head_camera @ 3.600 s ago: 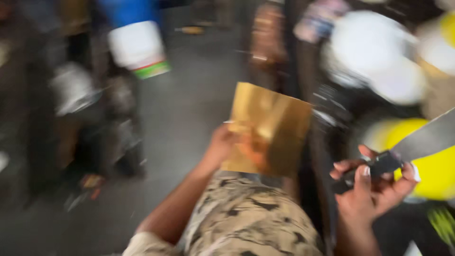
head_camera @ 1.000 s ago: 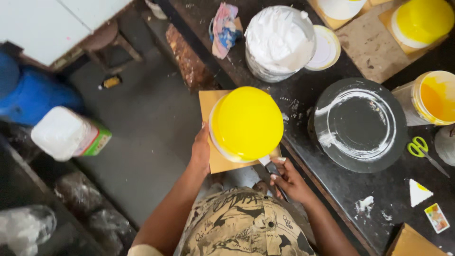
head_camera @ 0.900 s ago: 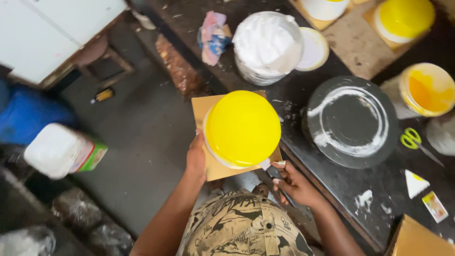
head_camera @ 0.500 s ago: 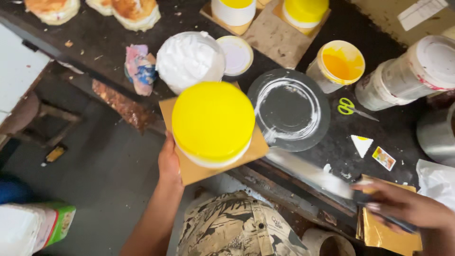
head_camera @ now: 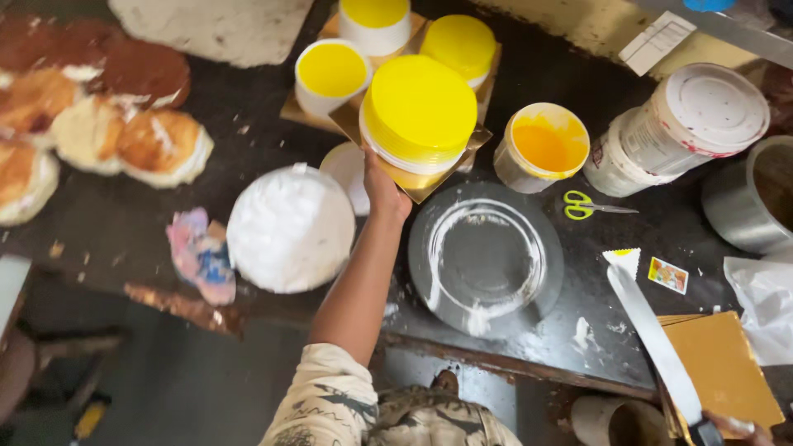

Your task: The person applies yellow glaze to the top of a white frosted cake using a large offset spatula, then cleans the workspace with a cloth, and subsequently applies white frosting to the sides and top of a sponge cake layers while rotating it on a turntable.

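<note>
Along the left edge of the dark worktop [head_camera: 124,223] lie bare sponge layers [head_camera: 161,144], browned and crumbly, some smeared with white cream. Nearer the middle sits a crumpled pink and blue cloth [head_camera: 201,252], then a domed cake coated in rough white cream [head_camera: 291,227]. The left hand [head_camera: 385,192] is raised over the bench, fingers clamped under a square gold cake board [head_camera: 413,177] that carries a round cake iced in smooth yellow [head_camera: 420,111]; board and cake hover above the bench, just in front of two smaller yellow-topped cakes [head_camera: 334,76] on another gold board. To the right stands a plastic tub of orange-yellow icing [head_camera: 547,147], and below it a round metal turntable [head_camera: 487,260] with rings of white cream. Small yellow-handled scissors [head_camera: 588,205] lie beside a lidded white bucket [head_camera: 690,124]. At the lower right a long palette knife [head_camera: 657,339] runs down across a stack of gold boards [head_camera: 727,372] to the right hand [head_camera: 738,428], whose grip is cut off at the frame's edge and cannot be judged.
</note>
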